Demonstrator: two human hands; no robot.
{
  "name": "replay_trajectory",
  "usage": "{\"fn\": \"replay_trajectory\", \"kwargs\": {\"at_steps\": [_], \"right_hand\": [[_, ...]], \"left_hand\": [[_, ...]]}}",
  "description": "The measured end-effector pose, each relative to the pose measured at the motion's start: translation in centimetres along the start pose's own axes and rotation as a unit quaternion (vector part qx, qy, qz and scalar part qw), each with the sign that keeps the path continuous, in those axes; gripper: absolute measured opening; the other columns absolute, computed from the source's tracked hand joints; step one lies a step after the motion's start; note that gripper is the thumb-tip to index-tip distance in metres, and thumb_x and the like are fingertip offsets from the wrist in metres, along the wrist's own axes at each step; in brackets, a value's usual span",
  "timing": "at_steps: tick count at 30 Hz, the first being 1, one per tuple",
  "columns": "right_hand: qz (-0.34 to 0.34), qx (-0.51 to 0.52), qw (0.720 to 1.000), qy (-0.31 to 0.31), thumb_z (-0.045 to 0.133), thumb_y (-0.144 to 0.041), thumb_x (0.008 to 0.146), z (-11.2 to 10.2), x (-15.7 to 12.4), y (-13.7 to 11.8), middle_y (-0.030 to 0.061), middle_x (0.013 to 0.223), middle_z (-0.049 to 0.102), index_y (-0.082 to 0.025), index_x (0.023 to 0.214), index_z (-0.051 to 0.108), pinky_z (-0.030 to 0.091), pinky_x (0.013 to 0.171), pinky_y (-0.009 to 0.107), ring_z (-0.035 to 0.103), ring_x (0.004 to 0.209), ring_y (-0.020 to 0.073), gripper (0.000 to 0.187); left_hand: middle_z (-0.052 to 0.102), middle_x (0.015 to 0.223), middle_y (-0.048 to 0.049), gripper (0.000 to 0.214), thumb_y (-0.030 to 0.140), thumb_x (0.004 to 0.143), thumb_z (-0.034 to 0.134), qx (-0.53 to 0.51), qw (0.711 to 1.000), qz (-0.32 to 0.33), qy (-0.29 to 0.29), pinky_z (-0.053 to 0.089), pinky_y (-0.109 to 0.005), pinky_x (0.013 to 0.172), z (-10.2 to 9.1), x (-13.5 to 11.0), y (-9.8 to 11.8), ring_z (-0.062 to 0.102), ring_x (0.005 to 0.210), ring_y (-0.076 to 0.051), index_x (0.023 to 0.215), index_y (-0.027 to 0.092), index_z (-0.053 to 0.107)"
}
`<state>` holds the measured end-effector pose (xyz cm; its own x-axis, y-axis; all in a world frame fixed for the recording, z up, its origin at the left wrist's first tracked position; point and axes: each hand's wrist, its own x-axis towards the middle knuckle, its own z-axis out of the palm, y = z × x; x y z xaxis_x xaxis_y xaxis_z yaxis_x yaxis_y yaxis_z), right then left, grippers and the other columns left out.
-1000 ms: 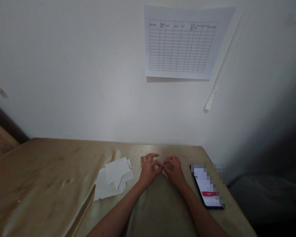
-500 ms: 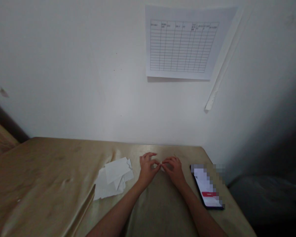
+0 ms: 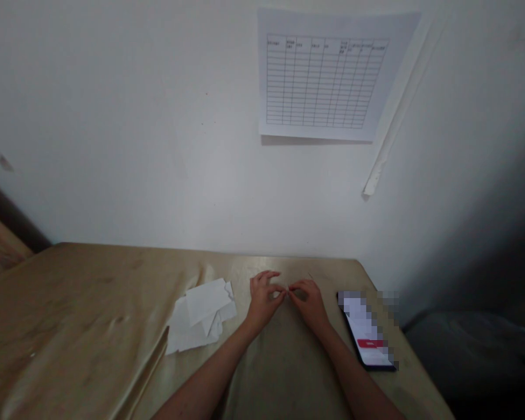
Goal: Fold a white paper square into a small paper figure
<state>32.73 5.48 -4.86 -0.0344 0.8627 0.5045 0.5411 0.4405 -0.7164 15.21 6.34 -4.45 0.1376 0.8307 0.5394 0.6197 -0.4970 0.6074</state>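
My left hand (image 3: 263,298) is closed in a pinch, thumb and index fingertip together, its other fingers loosely curled above. Facing it, my right hand (image 3: 308,298) also pinches, and the two sets of fingertips nearly meet over the table. Whatever lies between them is too small to make out. To the left of my left hand lies a loose pile of torn white paper pieces (image 3: 207,304), overlapping one another. A thin dark line shows just above the knuckles of my right hand; its kind is unclear.
A smartphone (image 3: 364,332) with a lit screen, partly pixelated, lies right of my right forearm. Wrinkled, shiny tan cloth covers the table (image 3: 91,315). A white wall stands behind it, bearing a printed table sheet (image 3: 319,81) and a white strip (image 3: 394,116).
The fingers of my right hand have curled in slightly, and my left hand has shifted a touch to the right. Paper pieces and phone stay put.
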Motion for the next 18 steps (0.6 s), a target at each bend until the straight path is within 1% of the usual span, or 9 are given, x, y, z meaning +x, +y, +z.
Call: {"fn": "replay_trajectory", "kwargs": {"at_steps": [5,9,13,18], "right_hand": [[0.002,0.003,1.000,-0.008,0.060,-0.028,0.083,0.05,0.04,0.00,0.0045,0.087,0.071,-0.024,0.082,0.070,0.045,0.092,0.041,0.063,0.090,0.0224,0.011],[-0.001,0.000,1.000,-0.005,0.059,-0.026,0.081,0.24,-0.07,-0.06,0.0040,0.084,0.070,-0.023,0.081,0.067,0.046,0.086,0.039,0.062,0.086,0.0220,0.009],[-0.016,-0.020,1.000,-0.002,0.062,-0.029,0.081,0.37,-0.23,-0.21,0.0031,0.083,0.070,-0.024,0.079,0.066,0.045,0.090,0.041,0.062,0.085,0.0219,0.008],[-0.023,-0.030,0.999,-0.003,0.065,-0.032,0.083,0.42,-0.31,-0.24,0.0030,0.083,0.071,-0.025,0.080,0.069,0.042,0.096,0.045,0.063,0.087,0.0224,0.009]], "left_hand": [[0.065,0.125,-0.0008,0.006,0.024,0.077,0.077,0.004,1.000,-0.002,0.001,0.036,-0.052,0.108,0.02,0.01,0.09,0.045,0.124,-0.027,0.077,0.030,0.078],[0.065,0.125,-0.0013,0.004,0.025,0.077,0.076,0.007,1.000,0.008,-0.003,0.036,-0.052,0.107,-0.05,-0.02,0.27,0.046,0.123,-0.027,0.077,0.029,0.077],[0.066,0.123,-0.0020,0.004,0.024,0.077,0.075,0.007,1.000,0.007,0.001,0.037,-0.051,0.106,-0.07,-0.09,0.44,0.047,0.121,-0.027,0.075,0.027,0.075],[0.066,0.122,-0.0017,0.006,0.022,0.076,0.076,0.011,1.000,0.007,0.002,0.036,-0.050,0.106,-0.08,-0.13,0.48,0.048,0.121,-0.026,0.075,0.027,0.074]]}}
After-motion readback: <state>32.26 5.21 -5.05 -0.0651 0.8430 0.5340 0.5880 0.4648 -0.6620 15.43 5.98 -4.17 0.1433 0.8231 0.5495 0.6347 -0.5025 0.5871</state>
